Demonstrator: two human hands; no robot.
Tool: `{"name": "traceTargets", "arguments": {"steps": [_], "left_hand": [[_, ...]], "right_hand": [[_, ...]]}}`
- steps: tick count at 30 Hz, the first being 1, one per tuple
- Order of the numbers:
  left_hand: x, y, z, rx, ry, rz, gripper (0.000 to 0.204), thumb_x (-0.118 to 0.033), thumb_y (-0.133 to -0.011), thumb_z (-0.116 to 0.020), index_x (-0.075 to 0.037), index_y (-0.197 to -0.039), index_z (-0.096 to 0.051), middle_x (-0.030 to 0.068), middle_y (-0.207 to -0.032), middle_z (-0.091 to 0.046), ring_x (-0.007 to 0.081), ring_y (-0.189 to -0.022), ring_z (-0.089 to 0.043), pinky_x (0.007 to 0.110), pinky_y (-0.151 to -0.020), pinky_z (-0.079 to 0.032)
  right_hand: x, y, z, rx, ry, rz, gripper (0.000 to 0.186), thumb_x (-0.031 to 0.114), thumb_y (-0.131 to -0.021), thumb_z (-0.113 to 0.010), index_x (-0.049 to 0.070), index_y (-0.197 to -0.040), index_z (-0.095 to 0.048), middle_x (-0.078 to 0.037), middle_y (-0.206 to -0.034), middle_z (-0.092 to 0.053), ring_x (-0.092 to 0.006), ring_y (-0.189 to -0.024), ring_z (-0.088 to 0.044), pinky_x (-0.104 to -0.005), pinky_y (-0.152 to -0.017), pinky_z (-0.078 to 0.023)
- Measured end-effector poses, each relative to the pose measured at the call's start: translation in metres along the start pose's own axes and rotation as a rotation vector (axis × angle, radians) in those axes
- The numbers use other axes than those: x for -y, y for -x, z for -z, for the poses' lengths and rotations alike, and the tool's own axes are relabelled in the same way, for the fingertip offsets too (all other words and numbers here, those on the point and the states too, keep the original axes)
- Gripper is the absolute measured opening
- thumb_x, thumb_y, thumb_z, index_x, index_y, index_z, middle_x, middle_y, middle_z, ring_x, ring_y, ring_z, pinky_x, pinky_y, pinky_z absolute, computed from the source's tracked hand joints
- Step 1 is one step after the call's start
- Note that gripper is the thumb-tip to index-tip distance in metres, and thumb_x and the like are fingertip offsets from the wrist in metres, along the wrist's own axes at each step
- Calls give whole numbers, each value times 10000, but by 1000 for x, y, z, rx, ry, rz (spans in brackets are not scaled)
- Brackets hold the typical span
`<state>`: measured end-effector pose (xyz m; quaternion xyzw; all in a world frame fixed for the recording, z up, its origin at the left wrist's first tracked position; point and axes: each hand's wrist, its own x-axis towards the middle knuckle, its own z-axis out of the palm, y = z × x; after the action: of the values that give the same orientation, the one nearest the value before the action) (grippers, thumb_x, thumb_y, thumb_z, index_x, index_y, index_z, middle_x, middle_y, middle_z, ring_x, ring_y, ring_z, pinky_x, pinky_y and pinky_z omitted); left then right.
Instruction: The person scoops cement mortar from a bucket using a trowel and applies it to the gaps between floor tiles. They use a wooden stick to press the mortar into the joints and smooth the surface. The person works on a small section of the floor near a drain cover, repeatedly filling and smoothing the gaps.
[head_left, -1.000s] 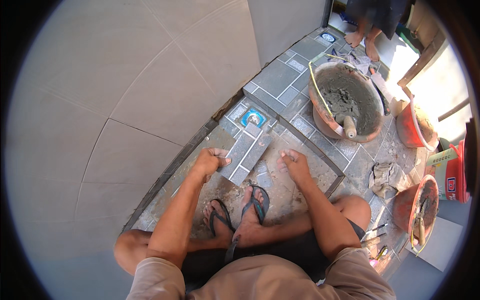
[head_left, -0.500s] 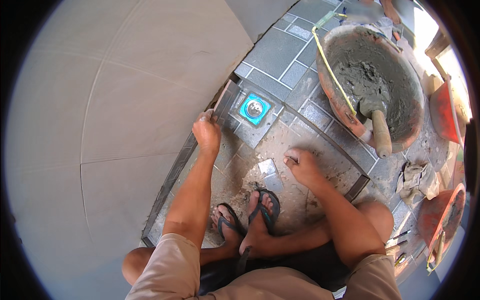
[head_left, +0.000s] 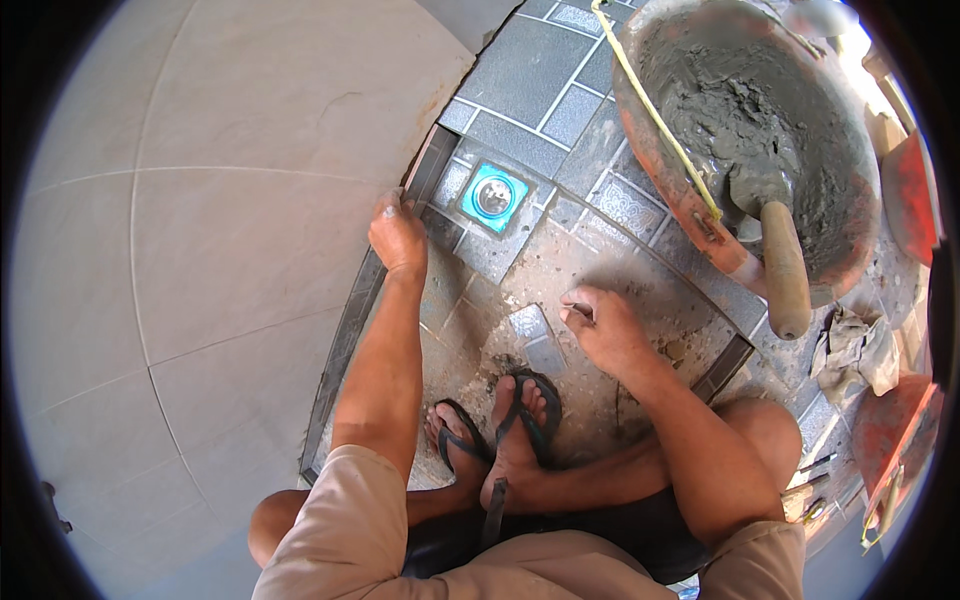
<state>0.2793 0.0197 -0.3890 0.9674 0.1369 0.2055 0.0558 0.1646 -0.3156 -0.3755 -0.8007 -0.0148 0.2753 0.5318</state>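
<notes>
Floor: the lower section [head_left: 640, 390] is bare, dusty and littered with crumbs; beyond a dark step edge [head_left: 665, 255], grey patterned tiling [head_left: 525, 65] with white joints is laid. A drain [head_left: 493, 197] with a bright blue surround sits on the lower level, close to the wall. Wall [head_left: 240, 250]: large beige panels with thin joints.

The left hand [head_left: 397, 238] is at the foot of the wall, its fingers narrowed on the near end of a dark tile strip [head_left: 433, 163], which stands on edge along the wall base beside the drain. The right hand [head_left: 608, 328] is above the bare section, fingers curled inward; whether they grip something small cannot be told from this angle. Two small tile pieces [head_left: 536, 338] lie between the hands and the sandals [head_left: 540, 415].

On the tiling: a mortar basin [head_left: 655, 165], trowel [head_left: 786, 270] inside, and a crumpled cloth [head_left: 850, 352].
</notes>
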Motion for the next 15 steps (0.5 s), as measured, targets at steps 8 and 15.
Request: {"name": "traceTargets", "arguments": {"steps": [8,15], "left_hand": [[-6,10,-6,-63,-138,14,240,-79,-873,-720,-159,-1099,-730,82,-1007,-737,336,-937,-708,474,-805,-538],[-19,32,-23,-444,316,308,298,-23,-878,-742,-71,-1165,-673,88,-1112,-568,265,-979,-615,421,-827,-520]], "right_hand": [[2,3,0,-5,-38,-29,278,185,-991,-713,0,-1197,-729,-202,-980,-778,-252,-845,-747,-382,-785,-572],[3,3,3,2,2,17,269,169,-982,-718,5,-1194,-730,-187,-951,-775,-251,-809,-737,-386,-758,-564]]}}
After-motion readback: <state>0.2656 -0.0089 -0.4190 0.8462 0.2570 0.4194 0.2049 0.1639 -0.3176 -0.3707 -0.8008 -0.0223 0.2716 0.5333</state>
